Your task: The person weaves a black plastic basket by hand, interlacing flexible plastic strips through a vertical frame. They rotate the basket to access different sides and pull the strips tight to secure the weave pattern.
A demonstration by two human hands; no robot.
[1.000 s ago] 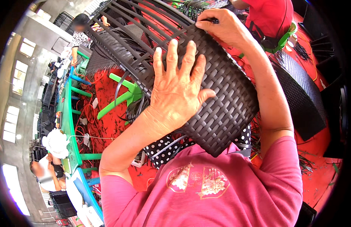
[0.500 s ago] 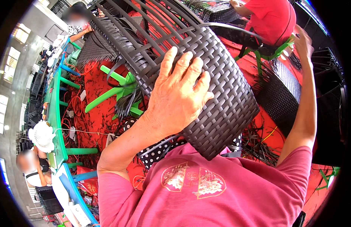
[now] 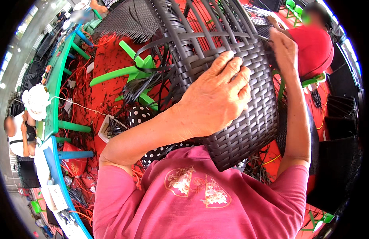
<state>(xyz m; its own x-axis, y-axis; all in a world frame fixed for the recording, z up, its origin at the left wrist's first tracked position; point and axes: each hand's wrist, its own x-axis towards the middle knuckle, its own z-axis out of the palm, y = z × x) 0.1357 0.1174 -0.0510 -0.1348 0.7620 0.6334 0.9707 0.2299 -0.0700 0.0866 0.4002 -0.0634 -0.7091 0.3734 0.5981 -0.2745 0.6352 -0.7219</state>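
Note:
A dark brown plastic wicker piece [image 3: 252,115] stands in front of me, its lower part closely woven and its upper part bare lengthwise strips. My left hand [image 3: 218,95] lies over the weave, fingers slightly bent against its surface and the thumb hidden. Past the right edge of the piece, my right hand [image 3: 286,49] is curled closed and slightly blurred. A flat dark weaving strip [image 3: 254,36] runs across the upper bars toward that hand; the exact hold is hard to see. Another strip [image 3: 146,47] loops out from the left edge.
A green trestle [image 3: 140,67] stands on the red floor [image 3: 108,65], among scattered strip ends. Long green and blue tables [image 3: 53,115] line the left, with a white fan [image 3: 35,102]. A person in red [image 3: 312,47] works at far right; dark woven panels [image 3: 335,171] stand nearby.
My right hand has come leftward, close to the wicker piece's edge. The left hand's fingers are closer together on the weave. The view has swung, shifting the surroundings.

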